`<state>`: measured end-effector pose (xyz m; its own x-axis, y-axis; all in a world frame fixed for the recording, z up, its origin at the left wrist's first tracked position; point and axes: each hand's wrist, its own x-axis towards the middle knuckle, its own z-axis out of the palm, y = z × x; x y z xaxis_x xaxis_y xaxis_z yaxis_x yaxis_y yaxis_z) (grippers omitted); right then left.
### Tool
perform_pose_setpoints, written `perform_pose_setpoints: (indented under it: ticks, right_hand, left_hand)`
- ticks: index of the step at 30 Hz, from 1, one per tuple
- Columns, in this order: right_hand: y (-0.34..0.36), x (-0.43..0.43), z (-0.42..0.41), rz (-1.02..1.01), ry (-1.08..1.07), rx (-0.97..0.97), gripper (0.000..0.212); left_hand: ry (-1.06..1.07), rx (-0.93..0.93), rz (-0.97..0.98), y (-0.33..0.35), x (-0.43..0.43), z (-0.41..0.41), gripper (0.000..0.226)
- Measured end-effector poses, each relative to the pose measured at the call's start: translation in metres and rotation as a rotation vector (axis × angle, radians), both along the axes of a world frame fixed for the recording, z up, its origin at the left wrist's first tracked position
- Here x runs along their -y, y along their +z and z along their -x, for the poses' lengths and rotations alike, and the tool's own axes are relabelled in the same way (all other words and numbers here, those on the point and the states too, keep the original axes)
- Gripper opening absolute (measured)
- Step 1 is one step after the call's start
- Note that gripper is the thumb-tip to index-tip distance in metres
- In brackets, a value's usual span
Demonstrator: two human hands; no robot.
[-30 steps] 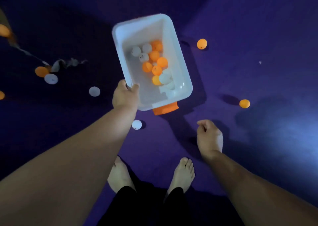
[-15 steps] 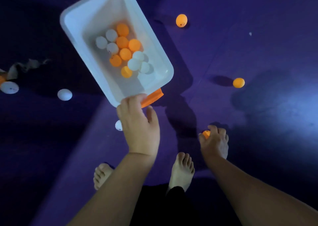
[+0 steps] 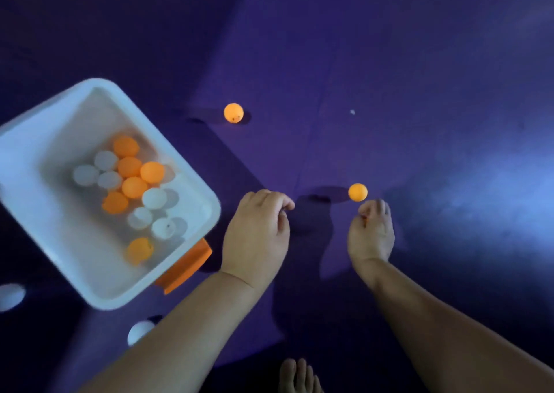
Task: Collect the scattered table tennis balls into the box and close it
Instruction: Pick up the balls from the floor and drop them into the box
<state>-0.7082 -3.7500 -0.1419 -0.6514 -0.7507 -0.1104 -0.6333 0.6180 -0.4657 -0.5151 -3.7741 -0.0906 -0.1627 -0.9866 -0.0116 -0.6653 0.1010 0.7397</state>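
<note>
The white plastic box (image 3: 192,192) with an orange latch (image 3: 186,268) sits open on the purple floor at left, holding several orange and white balls (image 3: 135,187). My left hand (image 3: 257,231) hovers just right of the box, off its rim, fingers curled with nothing seen in them. My right hand (image 3: 371,232) is closed around an orange ball; only a sliver of it (image 3: 364,218) shows between the fingers. A loose orange ball (image 3: 357,192) lies just beyond that hand's fingertips. Another orange ball (image 3: 233,112) lies farther away.
A white ball (image 3: 140,332) lies near the box's near corner, partly behind my left forearm. Another white ball (image 3: 9,296) sits at the left edge. My bare foot (image 3: 298,376) is at the bottom. The purple mat (image 3: 389,78) stretches ahead and right.
My left hand has let go of the box and moved right of it. My right hand, closed on the orange ball, has moved forward toward another orange ball. The view has shifted right.
</note>
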Motion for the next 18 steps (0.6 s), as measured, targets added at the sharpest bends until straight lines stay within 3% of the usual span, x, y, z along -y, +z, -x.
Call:
perform_pose_setpoints:
  ticks: [3,7,9,12,15,18]
  right_hand:
    - [-0.006,0.019,0.021,0.000,0.000,-0.057,0.029]
    - [-0.028,0.024,0.035,-0.133,0.160,-0.140,0.052]
    - [-0.037,0.031,0.034,-0.108,0.247,-0.141,0.043]
    - [-0.034,0.060,0.017,0.095,0.290,-0.011,0.031]
    - [-0.017,0.094,-0.002,0.320,0.322,0.114,0.023]
    - [-0.008,0.111,-0.011,0.376,0.369,0.153,0.026]
  left_hand:
    - [-0.062,0.058,0.039,0.001,0.031,0.006,0.016]
    - [-0.195,0.150,0.009,0.000,0.075,0.019,0.018]
    - [-0.213,0.254,0.011,-0.008,0.105,0.022,0.019]
    - [-0.149,0.477,0.004,-0.023,0.150,0.020,0.035]
    - [-0.112,0.652,-0.116,-0.033,0.184,0.012,0.048]
    - [-0.131,0.743,-0.258,-0.046,0.200,0.006,0.063]
